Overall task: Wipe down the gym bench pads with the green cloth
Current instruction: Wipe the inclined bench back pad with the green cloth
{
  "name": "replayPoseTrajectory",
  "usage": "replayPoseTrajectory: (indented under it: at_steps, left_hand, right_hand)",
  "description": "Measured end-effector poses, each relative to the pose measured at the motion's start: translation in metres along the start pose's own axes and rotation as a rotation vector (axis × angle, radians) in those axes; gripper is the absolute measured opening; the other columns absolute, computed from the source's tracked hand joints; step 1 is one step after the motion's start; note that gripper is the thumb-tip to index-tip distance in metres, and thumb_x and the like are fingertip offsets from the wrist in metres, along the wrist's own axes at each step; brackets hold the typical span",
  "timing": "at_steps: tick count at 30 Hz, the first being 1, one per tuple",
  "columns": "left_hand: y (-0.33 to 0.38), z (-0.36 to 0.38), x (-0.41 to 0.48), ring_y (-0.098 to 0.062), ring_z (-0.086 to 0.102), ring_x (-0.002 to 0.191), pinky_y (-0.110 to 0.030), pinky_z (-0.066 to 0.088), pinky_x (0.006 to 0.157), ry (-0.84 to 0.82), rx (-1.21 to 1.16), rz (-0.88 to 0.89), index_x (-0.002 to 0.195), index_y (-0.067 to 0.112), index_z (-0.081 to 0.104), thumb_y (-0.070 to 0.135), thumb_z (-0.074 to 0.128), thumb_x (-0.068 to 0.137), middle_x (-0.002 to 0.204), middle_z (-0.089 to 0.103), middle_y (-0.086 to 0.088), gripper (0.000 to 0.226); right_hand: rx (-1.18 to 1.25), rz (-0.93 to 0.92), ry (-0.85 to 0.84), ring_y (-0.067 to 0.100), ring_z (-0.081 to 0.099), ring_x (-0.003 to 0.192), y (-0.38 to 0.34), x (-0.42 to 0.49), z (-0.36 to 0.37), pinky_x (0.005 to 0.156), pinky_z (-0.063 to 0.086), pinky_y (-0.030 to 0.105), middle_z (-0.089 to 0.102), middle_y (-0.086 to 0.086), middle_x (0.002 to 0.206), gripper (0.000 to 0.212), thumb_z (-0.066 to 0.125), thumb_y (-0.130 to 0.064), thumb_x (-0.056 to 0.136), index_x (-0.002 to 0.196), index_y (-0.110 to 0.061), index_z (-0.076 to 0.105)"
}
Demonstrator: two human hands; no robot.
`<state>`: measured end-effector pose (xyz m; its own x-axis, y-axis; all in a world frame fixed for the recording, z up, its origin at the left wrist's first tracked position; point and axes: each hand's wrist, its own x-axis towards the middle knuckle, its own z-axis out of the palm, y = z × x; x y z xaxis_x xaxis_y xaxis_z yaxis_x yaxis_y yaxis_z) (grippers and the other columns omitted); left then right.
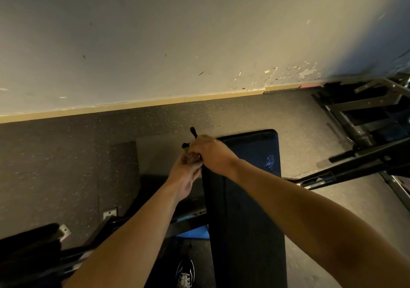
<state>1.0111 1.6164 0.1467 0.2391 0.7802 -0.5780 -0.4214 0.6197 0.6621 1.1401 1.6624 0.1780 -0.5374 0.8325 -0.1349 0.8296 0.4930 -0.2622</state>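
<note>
Bench pad (244, 210), long, black, running lengthwise away from the viewpoint toward the wall (155, 44). Wet patch (269, 160) glinting near its far right corner, apparently sprayed cleaner waiting for the wipe. No cloth on the pad surface yet.

Both hands bunched together at the pad's far left corner. Right hand (210, 152) on top, fingers curled down over something small; left hand (186, 170) underneath, fingers curled up to meet it. A sliver of green (187, 149) showing between them at the left edge of the right hand, possibly the green cloth, though too little visible to be sure. A dark, thin, stick-like piece (193, 132) poking up past the knuckles on the wall side; possibly a sprayer nozzle or trigger, not clear enough to say. Exactly what each hand pinches: cannot tell.

Held off the pad's left edge rather than on it, probably to sort or swap what is in the grip before wiping. Judged early in the task: droplets unspread, pad otherwise dry-looking.

Left of the pad, dark frame bars (186, 219) and a blue patch (193, 234) low down. Right of the pad, more black metal framework (366, 119) on the speckled floor (66, 154). Near end, left side, a dark shoe with white laces (185, 273).
</note>
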Motion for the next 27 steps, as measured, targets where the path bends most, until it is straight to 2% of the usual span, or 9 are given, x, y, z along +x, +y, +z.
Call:
replayPoseTrajectory:
  at_steps: [3, 5, 7, 11, 15, 19, 21, 25, 27]
  left_hand:
    - [0.000, -0.009, -0.003, -0.020, 0.059, 0.125, -0.042, 0.041, 0.113, -0.027, -0.078, -0.038, 0.145, 0.023, 0.042, -0.005, 0.050, 0.099, 0.133, 0.065, -0.003, 0.054]
    - [0.002, -0.010, -0.004, -0.021, 0.056, 0.129, -0.044, 0.040, 0.114, -0.031, -0.031, -0.040, 0.151, 0.024, 0.033, -0.001, 0.046, 0.101, 0.142, 0.058, -0.004, 0.058]
    - [0.003, -0.007, -0.006, -0.022, 0.054, 0.131, -0.047, 0.039, 0.115, -0.022, 0.029, -0.032, 0.153, 0.026, 0.031, 0.004, 0.042, 0.104, 0.145, 0.055, -0.004, 0.055]
    - [0.001, -0.005, -0.004, -0.023, 0.056, 0.127, -0.049, 0.041, 0.112, 0.023, -0.007, -0.017, 0.153, 0.030, 0.031, 0.018, 0.037, 0.108, 0.137, 0.060, -0.006, 0.047]
    - [0.002, 0.000, -0.007, -0.023, 0.058, 0.125, -0.047, 0.047, 0.103, 0.067, -0.047, 0.022, 0.147, 0.039, 0.038, 0.044, 0.042, 0.105, 0.136, 0.061, -0.005, 0.042]
    - [0.006, 0.006, -0.011, -0.025, 0.060, 0.121, -0.052, 0.049, 0.102, 0.096, -0.023, 0.066, 0.136, 0.041, 0.050, 0.049, 0.044, 0.103, 0.132, 0.060, 0.000, 0.035]
    - [0.006, 0.008, -0.013, -0.022, 0.062, 0.117, -0.049, 0.050, 0.102, 0.124, 0.005, 0.074, 0.126, 0.039, 0.057, 0.048, 0.041, 0.104, 0.129, 0.062, 0.001, 0.029]
    - [-0.007, 0.011, -0.016, -0.016, 0.064, 0.111, -0.039, 0.049, 0.101, 0.178, 0.087, 0.027, 0.119, 0.032, 0.067, 0.050, 0.035, 0.105, 0.121, 0.069, 0.000, 0.039]
    - [-0.017, 0.008, -0.019, -0.018, 0.064, 0.111, -0.039, 0.047, 0.103, 0.188, 0.072, -0.009, 0.111, 0.029, 0.068, 0.048, 0.039, 0.105, 0.119, 0.069, -0.003, 0.036]
  right_hand:
    - [0.122, 0.183, 0.104, 0.016, 0.057, 0.111, 0.015, 0.002, -0.018, 0.098, 0.048, 0.030, 0.061, -0.001, 0.125, 0.036, 0.050, -0.007, 0.096, 0.124, -0.026, 0.062]
    - [0.181, 0.394, 0.234, 0.019, 0.061, 0.106, 0.033, 0.004, -0.033, 0.092, 0.045, 0.024, 0.065, 0.004, 0.120, 0.030, 0.047, -0.008, 0.099, 0.119, -0.019, 0.066]
    - [0.190, 0.464, 0.302, 0.022, 0.063, 0.107, 0.040, 0.003, -0.036, 0.090, 0.044, 0.023, 0.068, 0.007, 0.118, 0.029, 0.046, -0.004, 0.099, 0.114, -0.012, 0.070]
    - [0.108, 0.337, 0.364, 0.018, 0.060, 0.106, 0.016, -0.009, -0.015, 0.086, 0.041, 0.022, 0.067, 0.002, 0.116, 0.024, 0.053, -0.007, 0.095, 0.110, -0.015, 0.070]
    - [0.084, 0.208, 0.383, 0.017, 0.055, 0.121, 0.014, -0.021, -0.005, 0.102, 0.045, 0.033, 0.065, 0.000, 0.123, 0.027, 0.057, -0.002, 0.092, 0.110, -0.015, 0.072]
    - [0.074, 0.062, 0.503, 0.022, 0.061, 0.115, 0.010, -0.030, 0.003, 0.098, 0.047, 0.033, 0.070, 0.006, 0.115, 0.022, 0.068, 0.003, 0.081, 0.098, -0.010, 0.076]
    - [0.075, 0.027, 0.447, 0.023, 0.061, 0.117, 0.004, -0.034, 0.014, 0.102, 0.048, 0.035, 0.070, 0.005, 0.116, 0.029, 0.072, 0.005, 0.076, 0.100, -0.011, 0.075]
    - [0.169, -0.023, 0.140, 0.028, 0.059, 0.121, -0.030, -0.059, 0.058, 0.101, 0.051, 0.043, 0.066, 0.011, 0.124, 0.049, 0.067, 0.010, 0.073, 0.119, -0.008, 0.069]
    - [0.241, -0.018, 0.117, 0.027, 0.056, 0.125, -0.032, -0.069, 0.066, 0.104, 0.049, 0.041, 0.063, 0.011, 0.128, 0.054, 0.064, 0.010, 0.076, 0.127, -0.008, 0.063]
